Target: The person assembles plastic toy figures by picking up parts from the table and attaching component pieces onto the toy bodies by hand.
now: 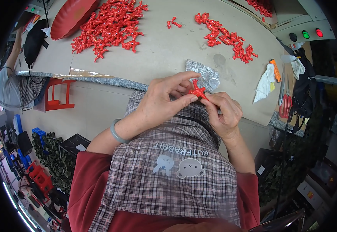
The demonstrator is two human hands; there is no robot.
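Observation:
Between my two hands, above the table's near edge, is a small red plastic figure [197, 92] with stubby limbs. My left hand [168, 92] pinches it between thumb and fingers. On the other side, my right hand [223, 112] has its thumb and forefinger closed on the figure's lower right end. Whether the right fingers also hold a separate small part cannot be seen. Just beyond my hands a grey speckled patch [201, 72] lies on the table, with a small round clear dish [214, 83] at its right side.
A large heap of red figures [110, 29] lies far left beside a red scalloped tray [69, 19]. More red pieces [226, 36] form a band at the far right. Scissors [285, 102], an orange tube [275, 70] and white cloth [265, 83] lie right. Another person [11, 85] sits left.

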